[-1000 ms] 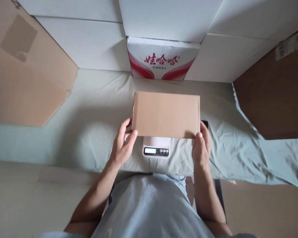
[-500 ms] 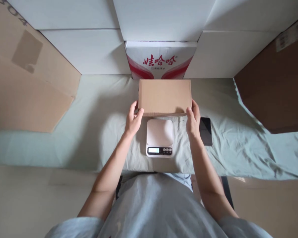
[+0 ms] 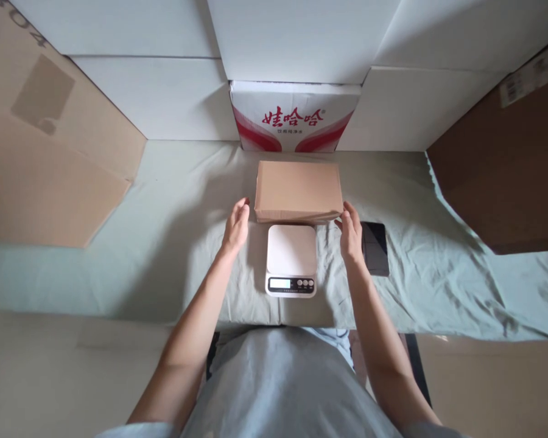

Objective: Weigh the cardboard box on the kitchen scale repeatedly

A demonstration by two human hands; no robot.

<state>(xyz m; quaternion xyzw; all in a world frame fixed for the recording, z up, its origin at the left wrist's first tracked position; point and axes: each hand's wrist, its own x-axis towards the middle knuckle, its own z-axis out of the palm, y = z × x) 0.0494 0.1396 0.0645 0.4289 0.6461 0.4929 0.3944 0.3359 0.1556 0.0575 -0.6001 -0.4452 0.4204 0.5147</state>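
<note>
Head view: flat brown cardboard box (image 3: 298, 190) lies on the pale green cloth (image 3: 173, 201), just behind the white digital kitchen scale (image 3: 291, 258) and in front of a red-and-white printed carton (image 3: 295, 118). Left hand (image 3: 236, 226) open, fingers loosely spread, just off the box's left edge, holding nothing. Right hand (image 3: 351, 234) open, fingertips at the box's near right corner. Dark phone (image 3: 375, 247) beside right hand.
</note>
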